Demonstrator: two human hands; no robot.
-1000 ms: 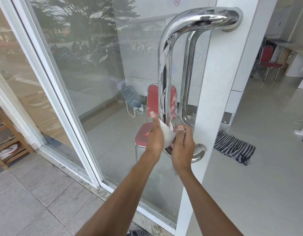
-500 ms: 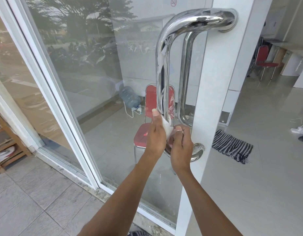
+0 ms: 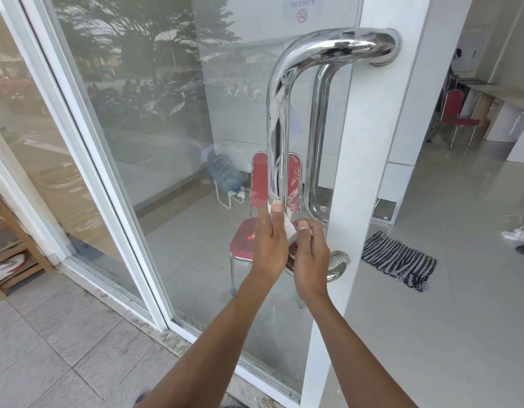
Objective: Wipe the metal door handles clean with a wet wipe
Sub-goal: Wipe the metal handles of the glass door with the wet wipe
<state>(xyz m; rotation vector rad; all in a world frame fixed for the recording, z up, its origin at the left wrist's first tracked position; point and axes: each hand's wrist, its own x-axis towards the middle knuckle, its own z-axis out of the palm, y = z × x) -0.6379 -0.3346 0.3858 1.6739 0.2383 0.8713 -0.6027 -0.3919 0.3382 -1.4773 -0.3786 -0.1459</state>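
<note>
Both hands are down at the lower end of the chrome door handle [image 3: 277, 136], close together and nearly touching. The left hand [image 3: 269, 248] has its fingers wrapped round the white wet wipe [image 3: 289, 228], thumb pointing up along the bar. The right hand [image 3: 311, 257] curls in just beside it, pinching the wipe's other end against the handle's lower bend. Through the glass door [image 3: 166, 142], a red chair [image 3: 256, 184] stands behind the handle.
</note>
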